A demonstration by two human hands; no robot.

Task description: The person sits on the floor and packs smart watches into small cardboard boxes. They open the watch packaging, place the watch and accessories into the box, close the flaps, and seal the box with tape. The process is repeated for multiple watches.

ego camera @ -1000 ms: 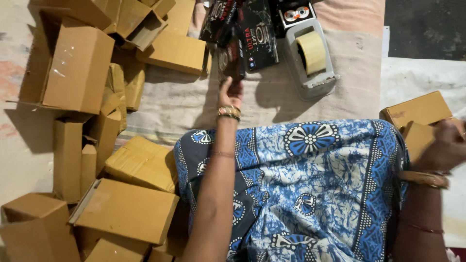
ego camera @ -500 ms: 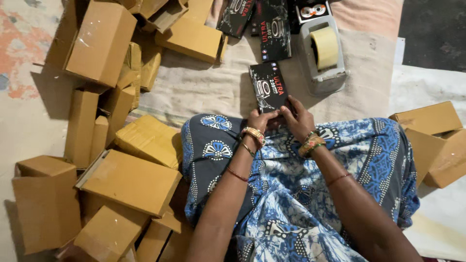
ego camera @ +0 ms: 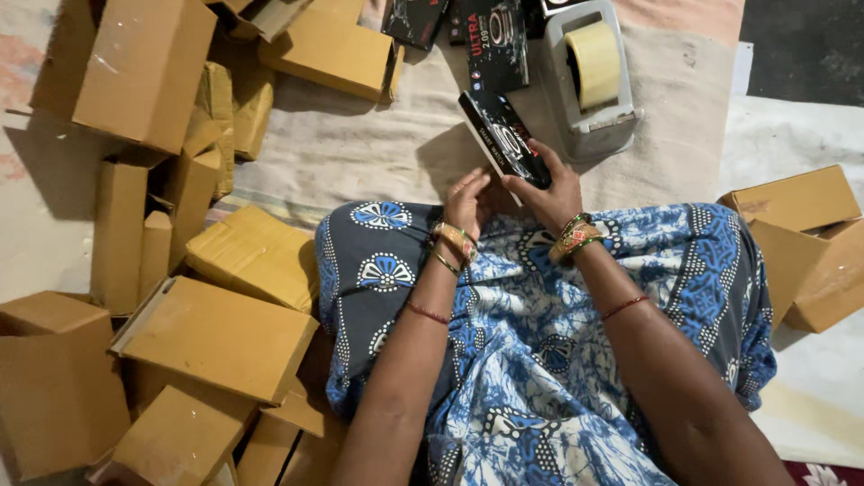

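Right hand point(ego camera: 551, 189): fingers clamped round the lower end of a slim black product box point(ego camera: 504, 137), tilted above the lap.
Left hand point(ego camera: 468, 200): fingers loosely curled, touching the box's underside; whether it grips, I cannot tell.
Containers: brown cardboard cartons point(ego camera: 216, 333) heaped on the person's left, several with flaps open, insides hidden; more cartons point(ego camera: 796, 202) on the right.
Open room: bare beige cloth point(ego camera: 360, 153) between lap and far cartons.
Packages: more black boxes point(ego camera: 493, 45) at the top edge, beside a grey tape dispenser point(ego camera: 589, 81) holding a tan roll.
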